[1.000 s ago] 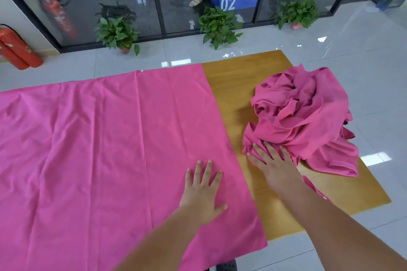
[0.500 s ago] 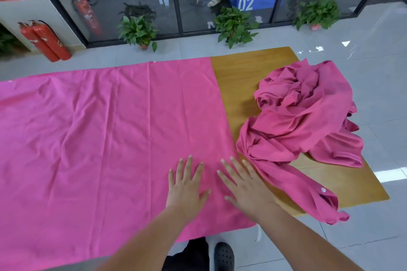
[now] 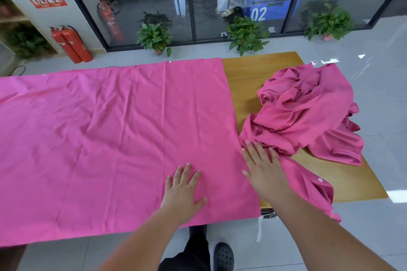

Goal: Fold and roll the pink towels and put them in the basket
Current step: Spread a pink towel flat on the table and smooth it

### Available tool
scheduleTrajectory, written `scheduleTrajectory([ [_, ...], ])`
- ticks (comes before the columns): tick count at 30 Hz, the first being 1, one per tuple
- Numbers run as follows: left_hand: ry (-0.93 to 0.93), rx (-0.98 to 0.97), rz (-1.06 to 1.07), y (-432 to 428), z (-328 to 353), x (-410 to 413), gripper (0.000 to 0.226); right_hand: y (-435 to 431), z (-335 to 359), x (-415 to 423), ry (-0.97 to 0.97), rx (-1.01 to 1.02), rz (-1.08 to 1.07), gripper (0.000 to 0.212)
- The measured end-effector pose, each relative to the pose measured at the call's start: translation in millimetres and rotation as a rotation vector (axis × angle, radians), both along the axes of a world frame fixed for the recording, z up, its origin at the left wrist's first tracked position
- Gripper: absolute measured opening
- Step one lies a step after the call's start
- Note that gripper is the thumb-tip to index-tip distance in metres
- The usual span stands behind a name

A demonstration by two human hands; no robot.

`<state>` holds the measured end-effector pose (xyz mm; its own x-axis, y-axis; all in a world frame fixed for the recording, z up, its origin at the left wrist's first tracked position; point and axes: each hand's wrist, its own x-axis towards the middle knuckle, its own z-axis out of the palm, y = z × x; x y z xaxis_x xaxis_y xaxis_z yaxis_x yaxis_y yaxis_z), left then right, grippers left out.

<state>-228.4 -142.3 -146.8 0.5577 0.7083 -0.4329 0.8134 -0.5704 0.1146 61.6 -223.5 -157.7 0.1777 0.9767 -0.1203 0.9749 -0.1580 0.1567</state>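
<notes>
Table (image 3: pixel 246 77): spread towel (image 3: pixel 110 138) under flat left fingers (image 3: pixel 186 174); right fingers (image 3: pixel 258 153) flat across its edge.

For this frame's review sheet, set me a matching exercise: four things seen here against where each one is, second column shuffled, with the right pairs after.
Things
1. spread towel
2. crumpled towel heap
3. left hand
4. fire extinguishers

Places
A. upright beyond the table, far left
B. flat on the spread towel, near its front edge
C. laid out flat over the left part of the table
D. bunched on the right part of the table, one end hanging over the front edge

Pairs: 1-C, 2-D, 3-B, 4-A
</notes>
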Motion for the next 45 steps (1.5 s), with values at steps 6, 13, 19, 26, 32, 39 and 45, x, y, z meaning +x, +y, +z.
scheduleTrajectory([
  [6,-0.012,0.008,-0.046,-9,5,13,0.088,-23,10,75,-0.185,-0.179,0.11,0.058],
  [13,-0.015,-0.04,-0.07,-10,4,25,0.085,-37,6,81,-0.291,-0.098,0.028,0.035],
  [19,-0.005,-0.043,-0.078,-6,8,21,0.083,-30,18,22,-0.135,0.083,-0.081,0.023],
  [26,0.07,-0.014,0.031,-13,13,1,0.082,-44,-14,-42,0.16,-0.083,0.061,0.06],
  [32,-0.007,-0.055,-0.02,-16,19,-15,0.079,-34,0,-61,0.057,0.026,-0.065,0.03],
  [39,-0.069,-0.009,0.112,0,39,-63,0.075,18,23,-109,0.021,0.014,0.044,0.033],
  [45,-0.071,0.059,0.261,31,50,-161,0.075,85,54,-214,0.073,-0.068,0.187,0.04],
])
